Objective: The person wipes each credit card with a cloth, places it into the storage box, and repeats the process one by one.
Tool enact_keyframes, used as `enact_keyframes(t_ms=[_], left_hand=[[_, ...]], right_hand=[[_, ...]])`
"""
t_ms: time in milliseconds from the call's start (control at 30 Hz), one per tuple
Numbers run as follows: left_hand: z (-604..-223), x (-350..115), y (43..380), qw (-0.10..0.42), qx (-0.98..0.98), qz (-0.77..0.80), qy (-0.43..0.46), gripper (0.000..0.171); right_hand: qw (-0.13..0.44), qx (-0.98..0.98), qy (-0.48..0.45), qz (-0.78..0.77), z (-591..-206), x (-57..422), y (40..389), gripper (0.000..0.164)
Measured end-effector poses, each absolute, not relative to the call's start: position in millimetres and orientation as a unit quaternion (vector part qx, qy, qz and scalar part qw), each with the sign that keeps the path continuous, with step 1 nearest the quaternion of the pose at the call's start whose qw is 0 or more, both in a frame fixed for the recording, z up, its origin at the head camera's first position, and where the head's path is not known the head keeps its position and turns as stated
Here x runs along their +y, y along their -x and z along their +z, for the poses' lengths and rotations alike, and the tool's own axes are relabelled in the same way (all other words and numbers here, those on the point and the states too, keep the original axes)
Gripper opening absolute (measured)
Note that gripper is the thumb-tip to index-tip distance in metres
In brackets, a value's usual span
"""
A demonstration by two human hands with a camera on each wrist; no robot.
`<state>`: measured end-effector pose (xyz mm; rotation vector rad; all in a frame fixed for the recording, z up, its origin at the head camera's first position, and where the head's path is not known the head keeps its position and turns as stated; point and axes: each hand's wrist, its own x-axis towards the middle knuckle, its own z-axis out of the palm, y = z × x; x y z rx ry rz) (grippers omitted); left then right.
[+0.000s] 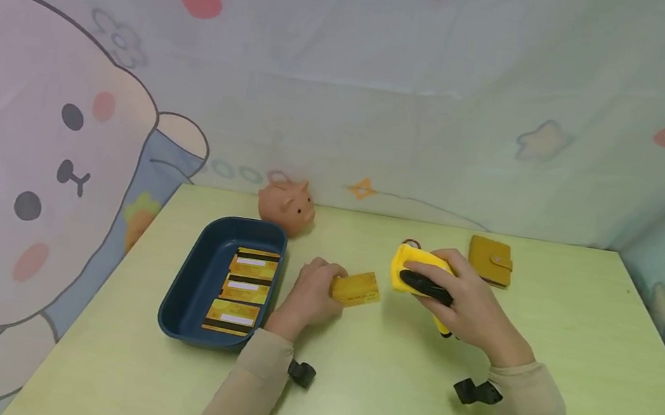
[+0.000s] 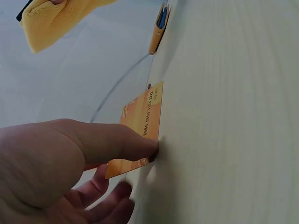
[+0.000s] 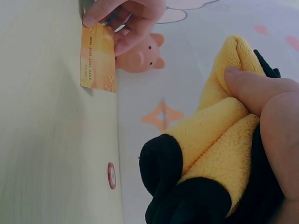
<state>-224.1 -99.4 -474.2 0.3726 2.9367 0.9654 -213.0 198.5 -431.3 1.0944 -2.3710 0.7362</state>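
Near the middle of the table my left hand (image 1: 311, 292) pinches a gold bank card (image 1: 359, 289) by one end. In the left wrist view the card (image 2: 148, 109) is tilted, its embossed number side showing and the thumb across it. My right hand (image 1: 475, 304) grips a folded yellow cloth with black trim (image 1: 418, 256), held above the table to the right of the card. The thumb presses into the cloth's plush folds (image 3: 215, 140) in the right wrist view. Cloth and card are apart.
A dark blue tray (image 1: 183, 293) on the left holds three gold cards (image 1: 246, 289) in a column. Behind it stands a pink piggy bank (image 1: 286, 207). A mustard wallet (image 1: 489, 260) lies at the back right. A small red-rimmed disc (image 3: 111, 176) sits near the back edge.
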Motion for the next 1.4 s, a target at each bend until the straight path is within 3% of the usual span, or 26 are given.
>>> enact_keyframes(t_ms=[367, 533, 933, 1400], left_hand=[[-477.2, -97.7, 226.2, -0.04, 0.908, 0.365, -0.202, 0.041], [-472.4, -98.2, 224.4, -0.014, 0.875, 0.447, -0.187, 0.032], [-465.0, -91.0, 221.3, 0.036, 0.84, 0.513, -0.171, 0.031], [-457.3, -86.2, 216.7, 0.11, 0.744, 0.638, -0.168, 0.045]], right_hand=[[0.223, -0.852, -0.391, 0.267, -428.9, 201.0, 213.0, 0.065], [0.221, -0.848, -0.4, 0.267, -428.4, 197.6, 213.5, 0.063], [0.226, -0.841, -0.411, 0.268, -429.4, 194.1, 212.9, 0.061], [0.221, -0.839, -0.427, 0.256, -428.9, 184.9, 209.9, 0.061]])
